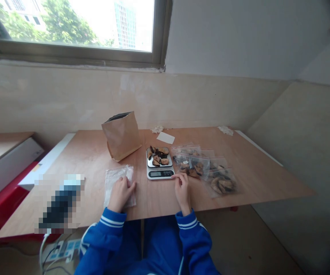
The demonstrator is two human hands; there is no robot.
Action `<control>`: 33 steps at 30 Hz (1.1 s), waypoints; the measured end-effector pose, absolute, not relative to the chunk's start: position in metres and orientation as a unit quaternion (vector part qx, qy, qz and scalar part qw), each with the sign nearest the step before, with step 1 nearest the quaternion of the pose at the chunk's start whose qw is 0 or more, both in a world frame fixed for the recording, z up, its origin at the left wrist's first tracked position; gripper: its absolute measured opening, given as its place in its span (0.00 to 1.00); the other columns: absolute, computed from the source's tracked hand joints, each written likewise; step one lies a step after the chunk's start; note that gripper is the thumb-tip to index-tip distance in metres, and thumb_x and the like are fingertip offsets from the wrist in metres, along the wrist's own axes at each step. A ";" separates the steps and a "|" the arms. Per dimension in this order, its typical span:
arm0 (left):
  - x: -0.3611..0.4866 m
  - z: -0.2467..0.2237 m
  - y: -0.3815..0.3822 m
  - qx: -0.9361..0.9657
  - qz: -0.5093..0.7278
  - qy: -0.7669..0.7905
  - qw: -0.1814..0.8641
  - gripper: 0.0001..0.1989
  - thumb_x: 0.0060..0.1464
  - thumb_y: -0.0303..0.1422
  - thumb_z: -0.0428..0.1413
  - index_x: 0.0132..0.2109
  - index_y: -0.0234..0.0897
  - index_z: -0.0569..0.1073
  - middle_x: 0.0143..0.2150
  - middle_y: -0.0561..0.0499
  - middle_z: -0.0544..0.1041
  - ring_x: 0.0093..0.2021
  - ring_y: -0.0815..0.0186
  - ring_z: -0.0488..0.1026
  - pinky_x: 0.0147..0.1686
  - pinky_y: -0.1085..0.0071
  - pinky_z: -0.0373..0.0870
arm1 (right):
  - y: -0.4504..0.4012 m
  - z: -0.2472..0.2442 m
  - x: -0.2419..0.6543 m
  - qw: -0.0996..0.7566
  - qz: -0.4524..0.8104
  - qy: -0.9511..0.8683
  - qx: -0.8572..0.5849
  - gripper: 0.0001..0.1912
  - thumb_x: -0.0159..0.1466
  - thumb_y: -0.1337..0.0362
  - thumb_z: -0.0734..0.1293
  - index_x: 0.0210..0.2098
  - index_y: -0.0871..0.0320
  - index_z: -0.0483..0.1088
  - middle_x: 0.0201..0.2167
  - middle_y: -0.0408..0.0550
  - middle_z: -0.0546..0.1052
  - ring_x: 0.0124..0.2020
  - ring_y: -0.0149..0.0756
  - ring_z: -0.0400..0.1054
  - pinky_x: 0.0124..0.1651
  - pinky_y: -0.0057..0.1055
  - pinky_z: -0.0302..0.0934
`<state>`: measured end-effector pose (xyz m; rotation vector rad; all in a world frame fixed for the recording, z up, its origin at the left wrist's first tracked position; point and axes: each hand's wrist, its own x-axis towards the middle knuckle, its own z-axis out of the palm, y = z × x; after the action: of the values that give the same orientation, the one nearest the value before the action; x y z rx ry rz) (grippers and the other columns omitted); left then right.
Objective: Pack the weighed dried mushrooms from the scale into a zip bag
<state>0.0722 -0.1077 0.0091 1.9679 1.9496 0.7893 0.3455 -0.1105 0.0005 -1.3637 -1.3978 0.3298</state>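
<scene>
On the left of the wooden table (81,152), a pixelated patch (60,202) is hiding whatever is lying there, so it cannot be made out. Moving right, the left hand (121,193) is resting on a flat clear plastic bag (119,171), its fingers (125,183) lying together on top and not visibly clamped on anything. The bag is looking empty, with its long axis running away from the person, and it is lying directly under the left hand, far nearer to it than to the right. Beyond it, a kraft paper bag (121,136) is standing with a slight lean, its dark-lined mouth open and its contents hidden. Next, just right of the flat bag, a digital kitchen scale (159,174) is carrying a heap of dried brown-and-black slices (159,156), possibly mushroom. The right hand (182,190) is lying just beside the scale's front corner, its fingers (177,176) together and pointing toward it, though whether they are touching it cannot be told. Further right, several clear resealable bags (203,170) are lying overlapped on the table, each holding similar dried slices.
</scene>
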 end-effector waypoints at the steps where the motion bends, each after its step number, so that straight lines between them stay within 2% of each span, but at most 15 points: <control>1: 0.073 0.007 -0.108 0.682 0.277 0.664 0.132 0.14 0.51 0.40 0.53 0.24 0.44 0.58 0.24 0.49 0.67 0.27 0.56 0.69 0.30 0.62 0.61 | -0.110 0.002 0.346 0.547 0.140 -0.591 -0.576 0.15 0.64 0.69 0.55 0.30 0.56 0.71 0.35 0.50 0.70 0.39 0.41 0.67 0.45 0.39 0.63; 5: 0.074 0.020 -0.113 0.687 0.324 0.628 0.171 0.10 0.54 0.35 0.48 0.26 0.44 0.58 0.24 0.50 0.67 0.27 0.59 0.67 0.30 0.63 0.60 | -0.120 0.017 0.329 0.544 0.158 -0.612 -0.551 0.14 0.65 0.67 0.55 0.30 0.55 0.71 0.34 0.50 0.71 0.40 0.41 0.68 0.45 0.38 0.63; 8: 0.083 0.041 -0.126 0.686 0.369 0.594 0.202 0.12 0.59 0.39 0.45 0.28 0.44 0.58 0.24 0.52 0.66 0.26 0.61 0.66 0.29 0.64 0.60 | -0.143 0.037 0.291 0.540 0.247 -0.612 -0.523 0.11 0.67 0.62 0.57 0.40 0.55 0.70 0.36 0.49 0.74 0.37 0.39 0.70 0.39 0.33 0.64; 9: 0.088 0.047 -0.131 0.687 0.380 0.578 0.222 0.13 0.60 0.41 0.45 0.29 0.44 0.59 0.24 0.52 0.66 0.26 0.61 0.65 0.29 0.65 0.60 | -0.152 0.044 0.275 0.529 0.295 -0.603 -0.519 0.11 0.67 0.60 0.58 0.46 0.55 0.67 0.35 0.47 0.75 0.34 0.37 0.70 0.37 0.32 0.64; 11: 0.098 0.059 -0.140 0.692 0.396 0.541 0.268 0.13 0.61 0.43 0.45 0.30 0.43 0.60 0.26 0.52 0.67 0.26 0.63 0.65 0.30 0.66 0.61 | -0.165 0.057 0.248 0.499 0.382 -0.600 -0.494 0.14 0.67 0.56 0.60 0.49 0.55 0.64 0.35 0.46 0.76 0.31 0.35 0.71 0.35 0.30 0.64; 13: 0.105 0.067 -0.147 0.692 0.409 0.505 0.314 0.13 0.61 0.44 0.46 0.32 0.42 0.63 0.27 0.52 0.68 0.27 0.64 0.65 0.30 0.67 0.62 | -0.169 0.064 0.232 0.487 0.435 -0.588 -0.477 0.15 0.67 0.52 0.60 0.45 0.55 0.64 0.34 0.46 0.76 0.31 0.35 0.71 0.33 0.29 0.63; 16: 0.108 0.075 -0.153 0.633 0.467 0.497 0.366 0.16 0.60 0.46 0.47 0.31 0.40 0.64 0.27 0.53 0.66 0.28 0.66 0.64 0.30 0.70 0.61 | -0.157 0.062 0.236 0.497 0.462 -0.564 -0.471 0.17 0.64 0.47 0.61 0.33 0.56 0.65 0.27 0.43 0.73 0.28 0.33 0.67 0.31 0.28 0.61; 20: 0.105 0.083 -0.153 0.469 0.617 0.541 0.328 0.19 0.59 0.48 0.49 0.28 0.39 0.61 0.24 0.57 0.59 0.25 0.69 0.57 0.26 0.74 0.57 | -0.132 0.056 0.268 0.502 0.489 -0.524 -0.484 0.22 0.61 0.43 0.63 0.25 0.56 0.62 0.19 0.38 0.64 0.21 0.29 0.59 0.25 0.26 0.55; 22: 0.105 0.088 -0.150 0.429 0.648 0.553 0.300 0.19 0.59 0.48 0.48 0.28 0.39 0.60 0.24 0.57 0.58 0.25 0.70 0.56 0.25 0.74 0.55 | -0.122 0.058 0.280 0.481 0.490 -0.559 -0.465 0.22 0.61 0.43 0.63 0.26 0.56 0.65 0.21 0.40 0.67 0.24 0.31 0.62 0.28 0.27 0.58; 25: 0.106 0.095 -0.142 0.424 0.653 0.564 0.276 0.19 0.59 0.47 0.48 0.27 0.39 0.59 0.23 0.58 0.57 0.25 0.70 0.56 0.25 0.74 0.55 | -0.106 0.063 0.288 0.472 0.423 -0.630 -0.448 0.21 0.64 0.45 0.59 0.37 0.56 0.69 0.35 0.48 0.74 0.38 0.37 0.68 0.43 0.34 0.63; 28: 0.107 0.101 -0.130 0.445 0.639 0.569 0.265 0.18 0.59 0.44 0.49 0.26 0.38 0.58 0.23 0.58 0.56 0.25 0.70 0.55 0.26 0.73 0.54 | -0.081 0.060 0.288 0.511 0.228 -0.613 -0.558 0.24 0.65 0.46 0.57 0.47 0.58 0.67 0.47 0.56 0.71 0.51 0.45 0.64 0.56 0.45 0.57; 30: 0.109 0.105 -0.122 0.456 0.626 0.576 0.264 0.18 0.59 0.42 0.49 0.25 0.38 0.58 0.23 0.58 0.56 0.25 0.70 0.55 0.27 0.73 0.53 | -0.060 0.053 0.286 0.486 0.114 -0.610 -0.615 0.27 0.64 0.47 0.60 0.54 0.60 0.63 0.54 0.62 0.66 0.57 0.50 0.58 0.59 0.49 0.53; 33: 0.112 0.106 -0.115 0.457 0.613 0.585 0.272 0.18 0.58 0.42 0.49 0.25 0.38 0.58 0.22 0.58 0.57 0.25 0.70 0.55 0.26 0.73 0.53 | -0.037 0.041 0.280 0.402 0.035 -0.660 -0.634 0.31 0.62 0.51 0.64 0.59 0.61 0.59 0.60 0.64 0.60 0.61 0.53 0.54 0.60 0.50 0.52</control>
<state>0.1123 -0.1147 0.1061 1.2300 1.5739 1.6499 0.2802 -0.0368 0.0406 -1.6024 -1.6675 0.0880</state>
